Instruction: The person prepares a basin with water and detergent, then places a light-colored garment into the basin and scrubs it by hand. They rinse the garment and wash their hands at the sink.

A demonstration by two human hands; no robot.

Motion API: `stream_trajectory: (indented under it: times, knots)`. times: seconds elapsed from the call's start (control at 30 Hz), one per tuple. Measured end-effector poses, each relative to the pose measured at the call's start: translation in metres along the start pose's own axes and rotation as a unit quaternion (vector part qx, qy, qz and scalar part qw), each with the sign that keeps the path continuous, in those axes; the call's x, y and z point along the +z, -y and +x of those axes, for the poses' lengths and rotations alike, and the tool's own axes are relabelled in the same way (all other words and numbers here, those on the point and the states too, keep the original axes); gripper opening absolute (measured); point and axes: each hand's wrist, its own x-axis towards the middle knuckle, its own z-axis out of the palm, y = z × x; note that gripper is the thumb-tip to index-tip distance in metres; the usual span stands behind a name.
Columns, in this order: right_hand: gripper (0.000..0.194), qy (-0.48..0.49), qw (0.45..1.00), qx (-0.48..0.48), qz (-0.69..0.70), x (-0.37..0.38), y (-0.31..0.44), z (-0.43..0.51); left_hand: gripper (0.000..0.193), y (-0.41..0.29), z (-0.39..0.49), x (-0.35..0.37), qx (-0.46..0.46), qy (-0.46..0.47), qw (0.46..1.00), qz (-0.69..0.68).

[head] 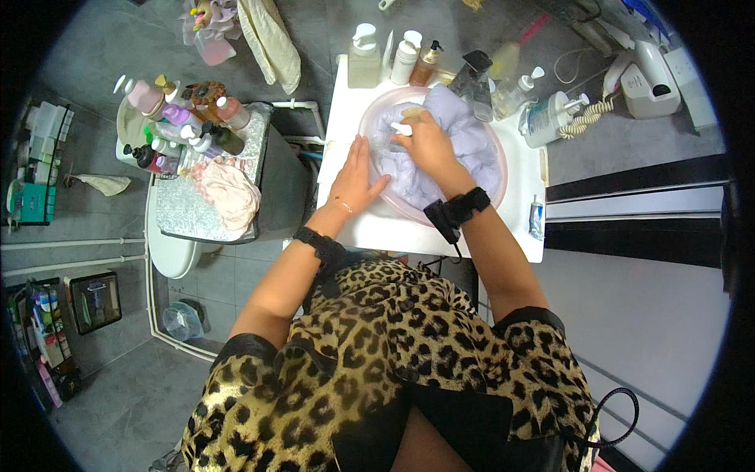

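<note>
A pink plastic basin (502,177) sits in the white sink (525,189) before me. Wet lavender cloth (466,127) is heaped inside it, with suds or water around the left side. My right hand (429,144) is over the cloth, its fingers closed around a small tool with a white end (401,128). The hand hides most of that tool, so I cannot tell its kind. My left hand (357,180) rests against the basin's left rim, fingers stretched out and thumb apart, holding nothing.
Pump bottles (406,58) line the sink's back edge, and another pump bottle (545,121) stands at its right. A toothpaste tube (535,218) lies on the right ledge. Left, a foil-topped box (177,206) bears several bottles and a pink cloth (227,197). A hair dryer (652,76) hangs at right.
</note>
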Motion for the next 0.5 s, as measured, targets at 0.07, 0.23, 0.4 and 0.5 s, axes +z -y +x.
stream_trajectory:
  times: [0.07,0.23,0.4,0.5]
  knots:
    - [0.039,-0.040,0.999,-0.005,-0.003,-0.014,0.001,0.000,0.081,0.005,0.000,-0.008,-0.002,0.006,1.000,-0.028]
    - [0.036,-0.077,0.993,-0.057,0.068,-0.039,0.011,-0.005,0.072,0.011,-0.007,-0.023,-0.024,-0.034,0.996,-0.080]
    - [0.036,0.014,0.998,-0.058,0.036,0.008,0.021,-0.013,0.057,0.002,-0.005,-0.035,0.041,-0.047,0.994,-0.087]
    - [0.037,0.018,0.998,-0.045,0.027,0.016,0.022,-0.013,0.052,-0.005,-0.002,-0.046,0.057,-0.032,0.993,-0.099]
